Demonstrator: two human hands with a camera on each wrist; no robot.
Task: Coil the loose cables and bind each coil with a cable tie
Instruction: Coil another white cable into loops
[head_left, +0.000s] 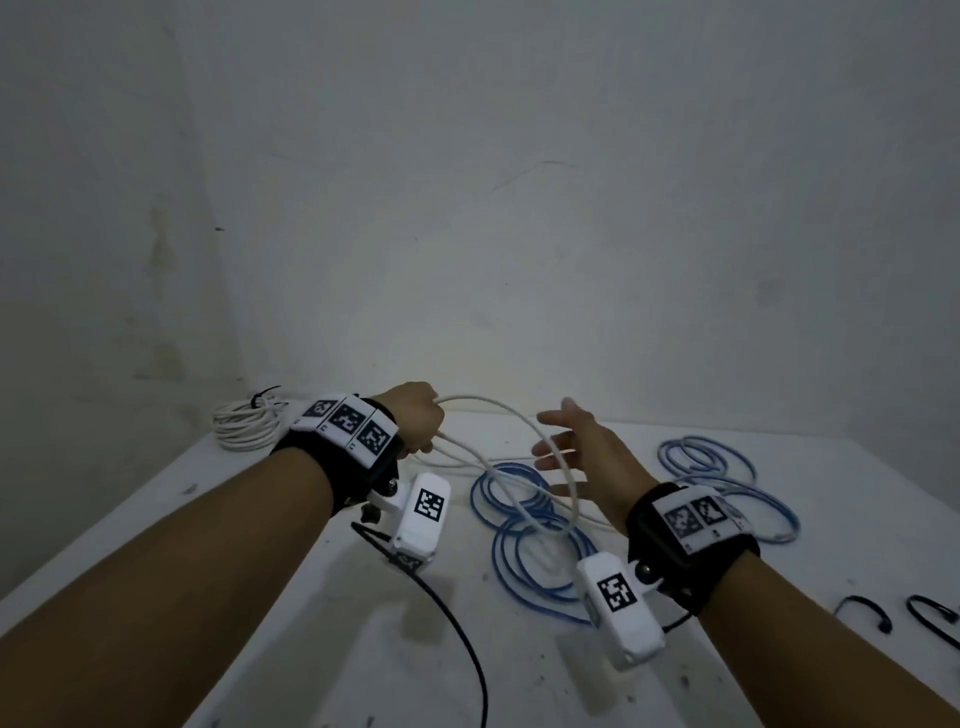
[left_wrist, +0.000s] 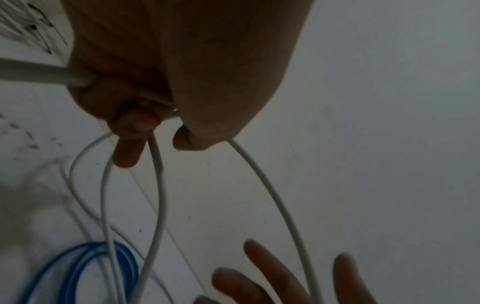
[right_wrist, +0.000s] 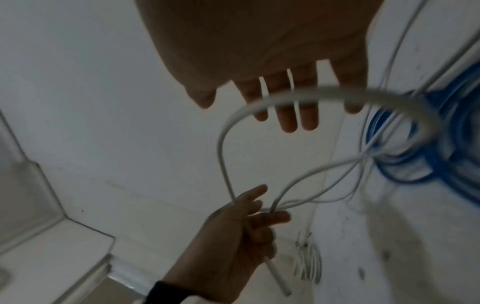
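My left hand (head_left: 423, 422) (left_wrist: 145, 115) (right_wrist: 249, 218) grips loops of a white cable (head_left: 498, 415) (left_wrist: 158, 205) (right_wrist: 223, 160) above the white table (head_left: 291, 597). The cable arcs to the right and trails down onto the table. My right hand (head_left: 566, 447) (right_wrist: 285, 111) is open with spread straight fingers, just right of the arc, holding nothing. Loose blue cable (head_left: 524, 519) (left_wrist: 78, 267) (right_wrist: 420, 154) lies in loops under the white one. A lighter blue cable (head_left: 727, 473) lies at the right. A bound white coil (head_left: 247, 423) (right_wrist: 309, 265) sits at the back left.
Two black cable ties (head_left: 862, 610) (head_left: 935, 613) lie near the table's right front edge. A black wire (head_left: 457, 618) runs from the left wrist camera toward me. A bare grey wall (head_left: 519, 234) stands right behind the table.
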